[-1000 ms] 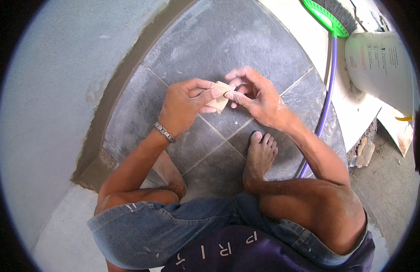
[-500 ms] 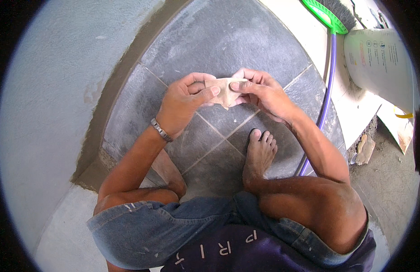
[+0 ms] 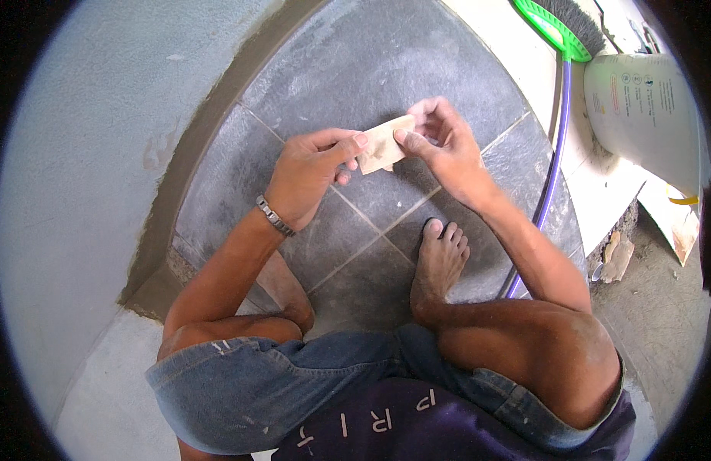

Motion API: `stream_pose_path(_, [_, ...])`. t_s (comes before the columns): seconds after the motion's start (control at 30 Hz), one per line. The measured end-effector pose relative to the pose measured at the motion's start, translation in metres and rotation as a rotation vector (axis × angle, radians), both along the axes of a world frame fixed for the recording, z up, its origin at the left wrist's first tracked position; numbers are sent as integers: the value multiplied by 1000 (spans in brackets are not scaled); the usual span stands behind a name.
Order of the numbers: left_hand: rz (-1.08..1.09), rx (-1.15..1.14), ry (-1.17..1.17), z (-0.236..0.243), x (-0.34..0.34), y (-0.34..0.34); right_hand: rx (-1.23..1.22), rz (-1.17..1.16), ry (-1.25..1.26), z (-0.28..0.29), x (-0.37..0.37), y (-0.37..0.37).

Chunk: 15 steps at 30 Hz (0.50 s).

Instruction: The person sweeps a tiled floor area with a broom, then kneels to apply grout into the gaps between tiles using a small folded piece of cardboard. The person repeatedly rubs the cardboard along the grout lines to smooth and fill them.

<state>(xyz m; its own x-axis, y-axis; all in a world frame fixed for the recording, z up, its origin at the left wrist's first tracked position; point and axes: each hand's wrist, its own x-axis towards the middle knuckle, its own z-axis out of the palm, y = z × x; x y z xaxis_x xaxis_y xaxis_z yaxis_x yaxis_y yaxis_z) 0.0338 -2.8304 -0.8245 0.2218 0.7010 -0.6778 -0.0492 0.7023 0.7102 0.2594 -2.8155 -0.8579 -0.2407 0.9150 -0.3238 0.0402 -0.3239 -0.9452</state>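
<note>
A small beige piece of folded sheet (image 3: 381, 154), perhaps paper, is held at a slant above the dark grey tiles (image 3: 355, 77), its right end higher. My left hand (image 3: 309, 177), wearing a metal watch (image 3: 275, 217), pinches its left end between thumb and fingers. My right hand (image 3: 451, 161) grips the other end, thumb pressed on the face and fingertips behind the upper edge. My bare right foot (image 3: 440, 269) rests on the tiles below.
A purple-handled broom (image 3: 556, 146) with a green head (image 3: 563, 34) lies along the right, beside a white bucket (image 3: 639, 115) and broken scraps (image 3: 618, 253). A pale blue-grey wall (image 3: 86, 169), bordered by a cement strip (image 3: 171, 200), runs along the left.
The beige piece has gone from crumpled and level half a second ago to flatter and slanted, its right end raised. My right hand has risen slightly.
</note>
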Motion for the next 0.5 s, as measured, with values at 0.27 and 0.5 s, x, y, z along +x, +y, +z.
stream_pose_path(0.27, [161, -38, -120, -4, 4, -5, -331, -22, 292, 8, -6, -4])
stream_pose_path(0.5, [139, -129, -284, -1, 6, -4, 139, 207, -53, 15, -16, -5])
